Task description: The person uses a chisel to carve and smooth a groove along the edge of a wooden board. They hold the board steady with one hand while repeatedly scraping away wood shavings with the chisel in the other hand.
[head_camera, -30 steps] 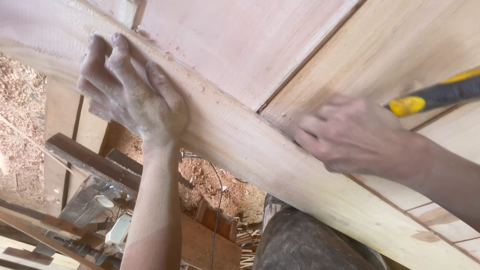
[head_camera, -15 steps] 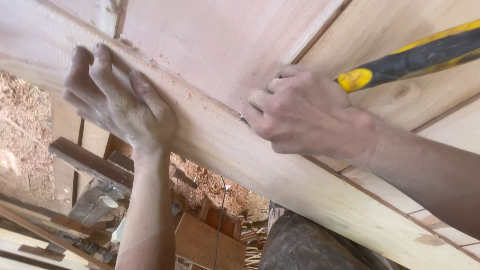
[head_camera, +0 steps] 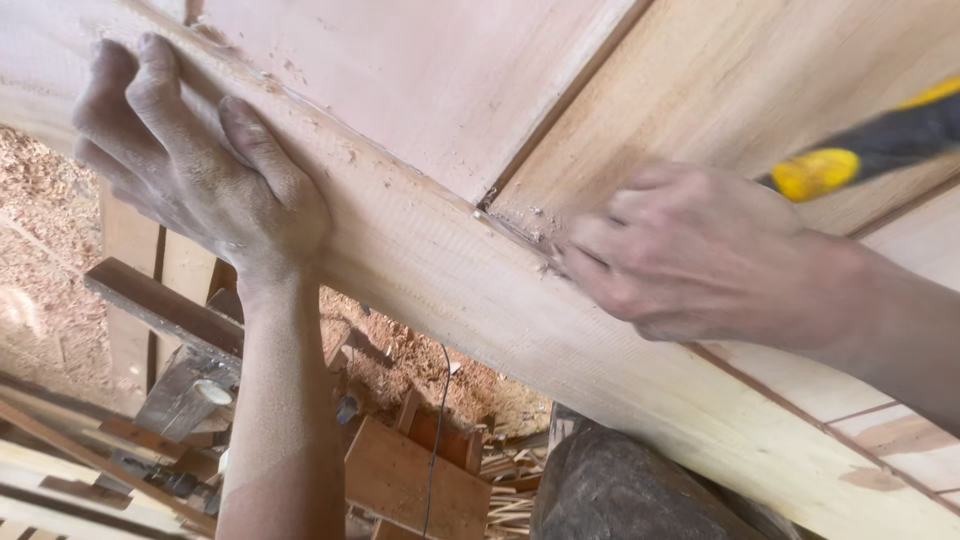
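Observation:
My left hand (head_camera: 190,170), dusty, is clasped over the upper edge of a broad pale wooden rail (head_camera: 450,290) that runs from upper left to lower right. My right hand (head_camera: 690,255), blurred by motion, is closed on a tool with a yellow and black handle (head_camera: 870,150). Its knuckles rest on the rail beside the seam where two flat wooden panels (head_camera: 430,70) meet. The tool's working end is hidden under the hand.
Below the rail lie heaps of reddish sawdust (head_camera: 40,260), wooden offcuts and slats (head_camera: 160,310), a small wooden box (head_camera: 415,480) and a thin cable (head_camera: 437,440). A dark grey rounded shape (head_camera: 620,495) sits at the bottom.
My right hand swung up and left along the rail with the tool, then came back down to the right near the panel seam. My left hand kept its hold on the rail's edge.

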The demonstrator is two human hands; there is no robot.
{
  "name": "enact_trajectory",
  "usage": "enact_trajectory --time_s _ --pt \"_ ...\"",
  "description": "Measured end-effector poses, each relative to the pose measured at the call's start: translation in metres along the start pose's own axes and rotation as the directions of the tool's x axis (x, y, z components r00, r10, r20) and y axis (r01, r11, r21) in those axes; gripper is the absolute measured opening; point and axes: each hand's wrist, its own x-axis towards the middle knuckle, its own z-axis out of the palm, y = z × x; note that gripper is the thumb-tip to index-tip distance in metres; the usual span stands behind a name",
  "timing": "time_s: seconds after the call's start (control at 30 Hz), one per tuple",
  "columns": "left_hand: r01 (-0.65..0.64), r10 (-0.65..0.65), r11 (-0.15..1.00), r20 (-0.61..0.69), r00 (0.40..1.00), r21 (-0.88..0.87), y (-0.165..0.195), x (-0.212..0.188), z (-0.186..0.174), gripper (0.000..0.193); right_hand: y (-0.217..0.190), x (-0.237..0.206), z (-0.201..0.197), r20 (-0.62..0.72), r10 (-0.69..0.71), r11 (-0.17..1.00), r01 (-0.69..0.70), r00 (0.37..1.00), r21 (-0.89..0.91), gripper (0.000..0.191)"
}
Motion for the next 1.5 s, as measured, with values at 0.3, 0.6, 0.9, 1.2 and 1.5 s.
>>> enact_trajectory --time_s 0.3,0.6,0.9,1.2,1.5 --pt "-0.038 0.037 0.998 -0.009 0.999 -0.055 -0.002 0.001 0.0 0.049 0.006 -0.026 0.008 -0.326 0.128 0.992 -0.124 0.937 0.033 0.02" --pt "-0.064 0.064 0.998 -0.03 0.998 -0.005 -0.006 0.001 0.003 0.047 0.013 0.051 -0.018 -0.498 0.188 0.978 -0.209 0.847 0.013 0.036" --pt "-0.147 0.149 0.988 -0.045 0.988 0.054 -0.007 0.001 0.003 0.036 0.0 0.021 -0.012 -0.26 0.147 0.988 -0.156 0.954 -0.016 0.04" --pt "-0.16 0.16 0.987 -0.084 0.983 0.006 -0.016 -0.006 0.011 0.034 -0.022 -0.032 0.027 0.108 0.051 0.993 -0.062 0.993 0.098 0.023" --pt "-0.296 0.299 0.919 -0.031 0.954 -0.259 0.038 -0.034 -0.005 0.028 -0.075 -0.147 0.069 -0.212 0.412 0.834 -0.273 0.886 0.479 0.021"
